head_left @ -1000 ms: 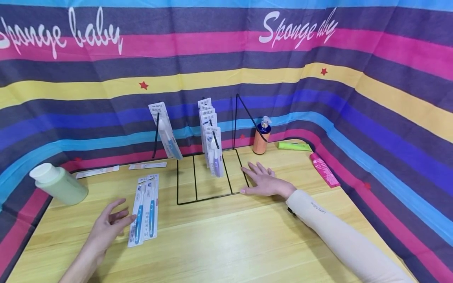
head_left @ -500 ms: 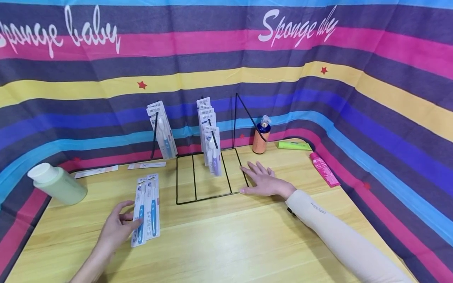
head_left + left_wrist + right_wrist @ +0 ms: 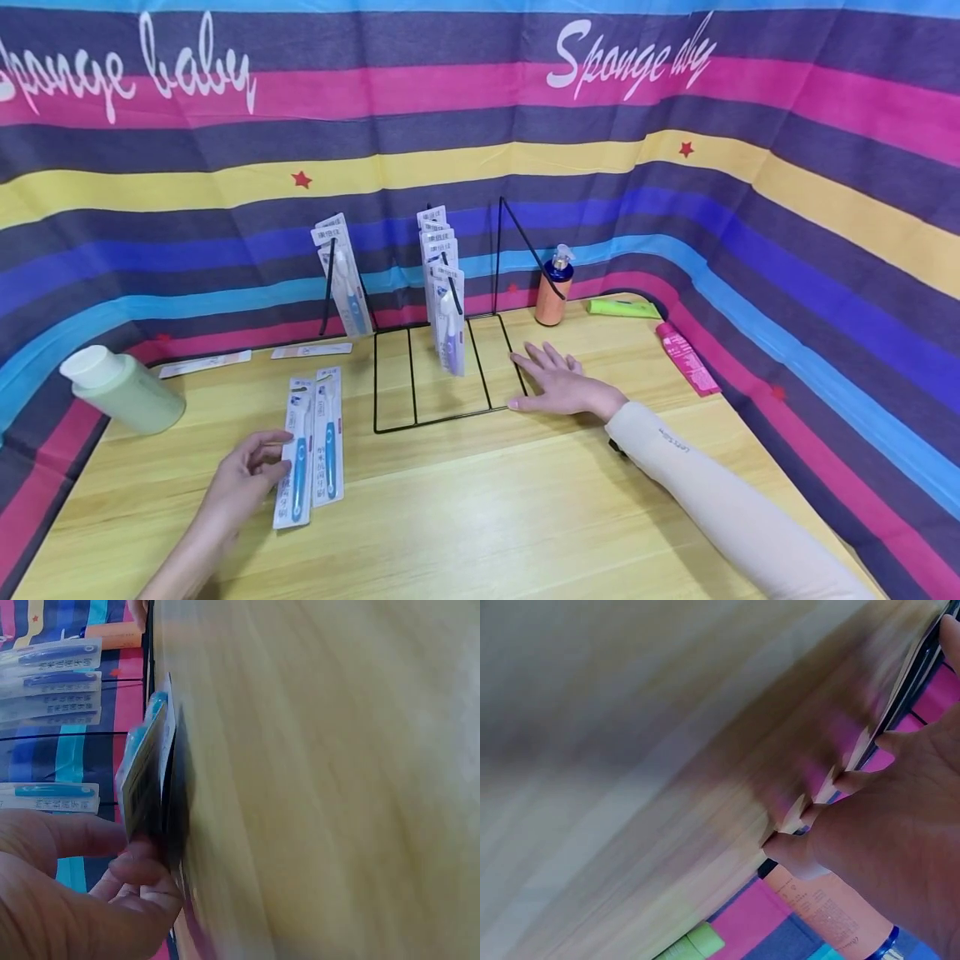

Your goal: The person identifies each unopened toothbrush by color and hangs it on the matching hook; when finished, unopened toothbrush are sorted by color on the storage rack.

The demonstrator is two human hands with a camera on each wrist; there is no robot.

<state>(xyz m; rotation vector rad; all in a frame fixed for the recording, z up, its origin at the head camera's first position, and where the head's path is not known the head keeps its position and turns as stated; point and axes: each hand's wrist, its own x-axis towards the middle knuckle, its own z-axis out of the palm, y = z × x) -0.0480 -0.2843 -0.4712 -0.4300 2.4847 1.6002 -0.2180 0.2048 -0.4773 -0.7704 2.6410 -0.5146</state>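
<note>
My left hand [image 3: 243, 479] pinches the left edge of a packaged blue toothbrush [image 3: 297, 467]. In the left wrist view this toothbrush pack [image 3: 140, 776] stands tilted up at its edge, with thumb and finger at its near end. Just to its right on the table lies a second packaged blue toothbrush [image 3: 328, 442]. My right hand [image 3: 558, 383] rests with spread fingers at the right side of the black wire rack [image 3: 435, 423]. Several purple toothbrush packs [image 3: 450, 325] hang on the rack's middle hook, and blue ones [image 3: 347, 283] on its left hook.
A green bottle [image 3: 131, 392] with a white cap leans at the left. Two flat packs [image 3: 206, 364] lie along the back edge. Behind the right hand stand an orange pump bottle [image 3: 551, 300], a green tube [image 3: 624, 309] and a pink tube [image 3: 687, 360]. Striped cloth [image 3: 450, 125] walls the table.
My left hand has moved right onto the left toothbrush pack. The two packs, which overlapped before, now lie slightly apart. The hanging blue packs have swung left and settled; my right hand stays put.
</note>
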